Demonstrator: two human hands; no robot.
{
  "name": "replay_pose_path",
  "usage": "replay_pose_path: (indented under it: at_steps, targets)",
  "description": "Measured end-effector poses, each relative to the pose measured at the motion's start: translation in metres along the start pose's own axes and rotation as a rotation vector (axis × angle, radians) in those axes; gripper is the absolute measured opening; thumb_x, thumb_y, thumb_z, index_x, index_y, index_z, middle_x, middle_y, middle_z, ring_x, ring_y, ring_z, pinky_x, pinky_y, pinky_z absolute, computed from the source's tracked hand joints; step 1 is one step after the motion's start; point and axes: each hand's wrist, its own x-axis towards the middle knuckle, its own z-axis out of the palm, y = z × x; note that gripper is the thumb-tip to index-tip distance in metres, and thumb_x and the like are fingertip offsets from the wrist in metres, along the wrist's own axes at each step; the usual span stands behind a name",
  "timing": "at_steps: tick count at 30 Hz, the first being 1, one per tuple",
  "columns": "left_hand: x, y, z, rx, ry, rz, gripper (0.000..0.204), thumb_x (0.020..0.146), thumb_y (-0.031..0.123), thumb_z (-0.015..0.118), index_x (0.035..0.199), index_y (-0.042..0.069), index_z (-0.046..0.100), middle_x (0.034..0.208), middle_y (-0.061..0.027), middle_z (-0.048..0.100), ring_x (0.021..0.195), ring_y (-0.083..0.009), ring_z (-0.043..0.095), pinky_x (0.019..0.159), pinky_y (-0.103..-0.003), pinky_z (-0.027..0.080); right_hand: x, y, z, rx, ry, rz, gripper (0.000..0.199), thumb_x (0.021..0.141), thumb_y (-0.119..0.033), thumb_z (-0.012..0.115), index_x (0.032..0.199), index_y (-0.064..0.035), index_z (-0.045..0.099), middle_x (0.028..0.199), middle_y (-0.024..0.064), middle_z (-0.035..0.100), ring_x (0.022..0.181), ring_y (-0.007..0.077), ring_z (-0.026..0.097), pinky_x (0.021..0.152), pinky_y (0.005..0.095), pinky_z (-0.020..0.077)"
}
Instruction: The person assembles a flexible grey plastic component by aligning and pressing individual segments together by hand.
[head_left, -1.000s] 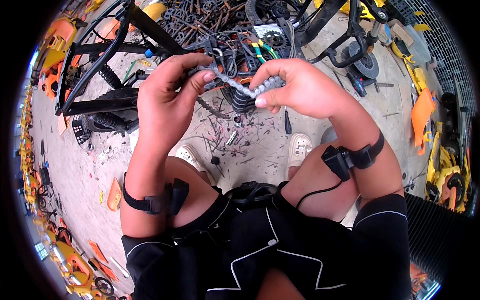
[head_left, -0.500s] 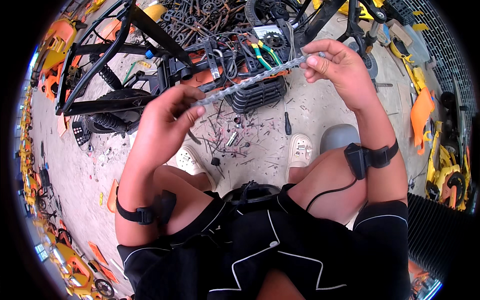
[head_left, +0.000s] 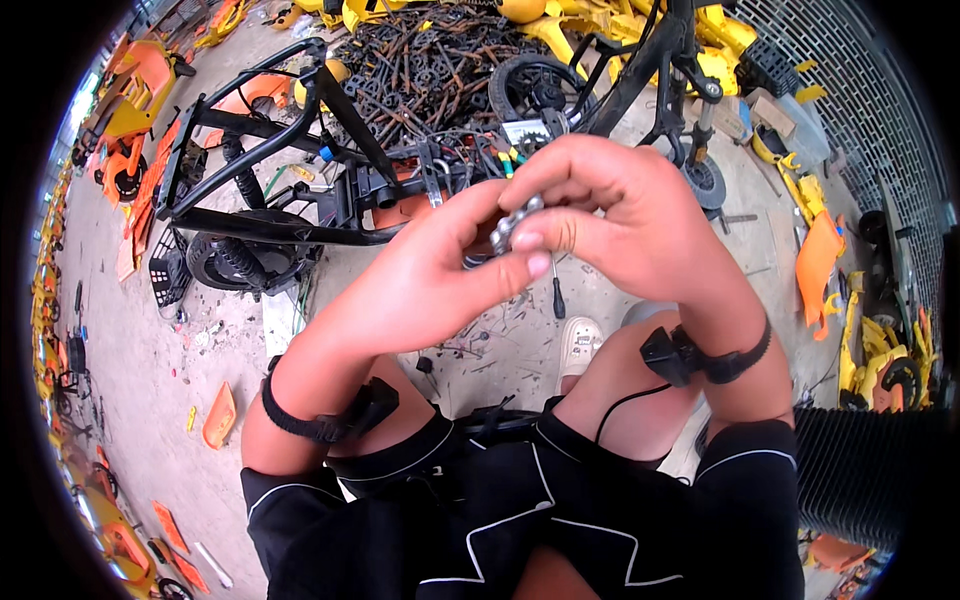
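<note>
Head view, looking down past my own forearms: pale concrete floor [head_left: 150,420], gritty, scattered with dark bits below and to the left of my hands. Beyond them, a heap of rusty metal parts [head_left: 420,80], brown and black, tangled rods and toothed discs; at its right edge a wheel [head_left: 547,93] with a black tyre. Past that, glossy yellow panels [head_left: 730,40]; far right of my hands, a grey wall [head_left: 850,100] patterned in small blocks. Left of my left hand [head_left: 430,290], a black tubular frame [head_left: 275,230], smooth and angular, with coiled springs. Out right of my right hand [head_left: 620,220], a bent orange panel [head_left: 818,265]. Just below my hands, a dark-handled screwdriver [head_left: 558,298] on the concrete. Chain [head_left: 517,222] bunched between my hands: dull grey metal, rounded, knobbly links. Right thumb and fingers pinch it. Left fingers curl in behind, thumb stretched beneath the links; fingertips hidden, so cannot tell whether that hand grips too.
</note>
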Motion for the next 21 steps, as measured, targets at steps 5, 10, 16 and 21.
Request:
replay_pose_path:
  at_steps: [5,10,16,21]
  targets:
    - [0.011,0.024,0.009,-0.244,0.118,-0.032,0.024,0.105,0.013,0.057,0.125,-0.001,0.057,0.093,-0.0017,0.065,0.086,-0.0091,0.061,0.078,-0.024,0.049,0.013,0.012,-0.004,0.161,0.241,-0.072,0.017,0.095,-0.003,0.068,0.111,0.0030,0.068,0.091,0.0057,0.072,0.079,0.0106,0.066,0.072,0.0256,0.0556]
    - [0.007,0.014,-0.003,-0.291,0.225,-0.065,0.021,0.106,0.018,0.055,0.114,0.000,0.063,0.080,-0.0011,0.062,0.074,-0.0098,0.057,0.070,-0.024,0.047,0.011,0.036,-0.010,0.266,0.221,0.059,0.018,0.099,-0.007,0.065,0.114,0.0010,0.070,0.090,0.0031,0.070,0.077,0.0080,0.062,0.073,0.0244,0.0552]
    - [0.008,-0.019,-0.006,-0.268,0.255,-0.123,0.022,0.106,0.020,0.055,0.116,0.003,0.064,0.078,0.0005,0.060,0.070,-0.0072,0.054,0.065,-0.022,0.044,0.018,0.062,0.003,0.167,0.277,0.056,0.018,0.100,-0.009,0.064,0.114,0.0015,0.069,0.091,0.0032,0.070,0.078,0.0076,0.063,0.073,0.0238,0.0562]
    - [0.017,-0.023,-0.012,-0.259,0.257,-0.175,0.024,0.107,0.023,0.055,0.119,0.004,0.061,0.077,0.0007,0.059,0.067,-0.0062,0.053,0.063,-0.022,0.044,0.026,0.069,0.002,0.285,0.284,0.060,0.020,0.099,-0.010,0.066,0.115,0.0021,0.069,0.093,0.0048,0.071,0.081,0.0089,0.067,0.074,0.0245,0.0576]
